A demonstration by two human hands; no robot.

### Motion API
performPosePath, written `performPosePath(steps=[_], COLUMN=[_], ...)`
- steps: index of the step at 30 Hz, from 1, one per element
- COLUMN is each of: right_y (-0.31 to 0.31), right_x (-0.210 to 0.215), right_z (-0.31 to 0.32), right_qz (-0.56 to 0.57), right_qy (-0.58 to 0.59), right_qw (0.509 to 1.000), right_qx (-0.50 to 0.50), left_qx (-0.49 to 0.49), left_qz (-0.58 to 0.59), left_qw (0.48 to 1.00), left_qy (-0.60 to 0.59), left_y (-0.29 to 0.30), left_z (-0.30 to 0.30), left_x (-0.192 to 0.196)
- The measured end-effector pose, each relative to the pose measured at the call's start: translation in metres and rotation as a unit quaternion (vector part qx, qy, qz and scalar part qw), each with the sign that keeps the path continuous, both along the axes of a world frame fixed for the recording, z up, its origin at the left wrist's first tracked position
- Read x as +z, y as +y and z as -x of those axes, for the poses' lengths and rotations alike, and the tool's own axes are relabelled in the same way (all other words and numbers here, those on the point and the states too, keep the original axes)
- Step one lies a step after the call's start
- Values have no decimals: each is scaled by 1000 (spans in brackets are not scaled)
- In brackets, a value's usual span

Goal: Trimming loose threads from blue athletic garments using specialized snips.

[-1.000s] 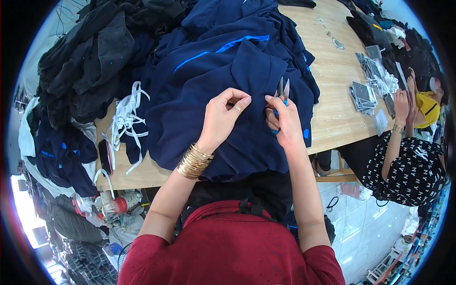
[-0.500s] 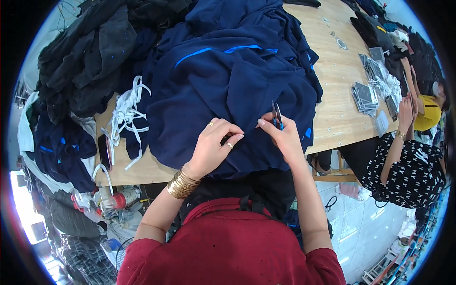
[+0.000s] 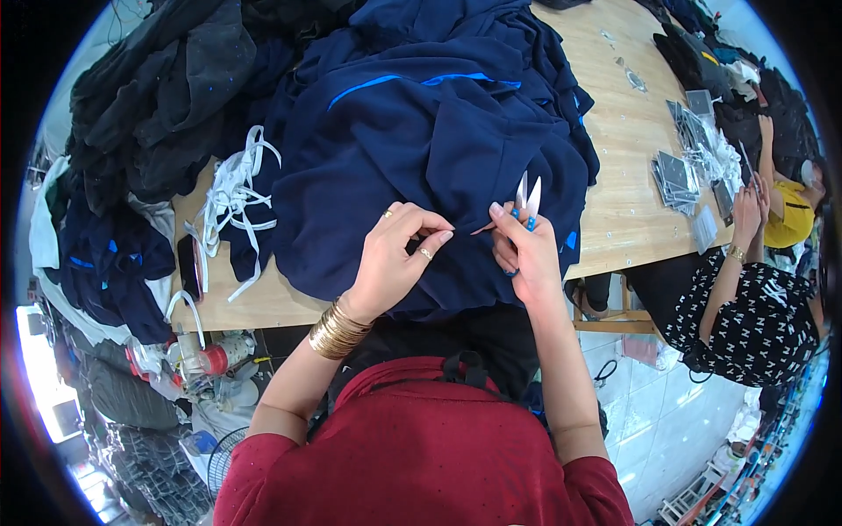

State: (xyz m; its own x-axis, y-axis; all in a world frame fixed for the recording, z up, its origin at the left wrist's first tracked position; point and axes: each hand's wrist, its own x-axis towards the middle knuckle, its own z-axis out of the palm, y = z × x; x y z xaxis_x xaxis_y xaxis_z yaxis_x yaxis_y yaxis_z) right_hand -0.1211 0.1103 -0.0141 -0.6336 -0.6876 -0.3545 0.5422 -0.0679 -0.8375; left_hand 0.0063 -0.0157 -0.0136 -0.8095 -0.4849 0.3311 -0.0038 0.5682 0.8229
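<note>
A navy garment (image 3: 438,149) with bright blue piping lies heaped on the wooden table (image 3: 627,158) in front of me. My left hand (image 3: 395,254), with rings and gold bangles at the wrist, pinches a fold of the navy cloth near its front edge. My right hand (image 3: 522,250) holds small thread snips (image 3: 529,197) with blue handles, blades pointing up and apart, just right of the pinched fold. The two hands are close together over the cloth.
Dark clothes (image 3: 167,96) are piled at the left, with white tape strips (image 3: 232,197) beside them. Another person (image 3: 754,289) in a black patterned top sits at the right by stacks of flat packets (image 3: 680,171). Spools and clutter (image 3: 202,355) lie below the table's left edge.
Both hands have shifted slightly away from me over the cloth. The snips, lowered to the fabric half a second ago, now stand up with blades apart.
</note>
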Motion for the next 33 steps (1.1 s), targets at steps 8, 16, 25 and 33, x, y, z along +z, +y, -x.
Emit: performPosePath(steps=[8,16,25,33], right_y=[20,4,-21,52], right_x=[3,31,25,30], right_z=[3,29,49,58], right_qz=[-112,-164,-189,-140], right_qy=[159,430,608,416], right_qw=[971,884,770,892], right_qx=[139,-79,38,111], left_qx=[-127,-109,-116,70], left_qz=[42,49,72,122], left_qw=[989,991,986,990], left_qy=[-56,-66,-93,-29], left_y=[-1,4,1,-43], left_z=[-18,-18,-20,-41], left_x=[2,-11,-9,13])
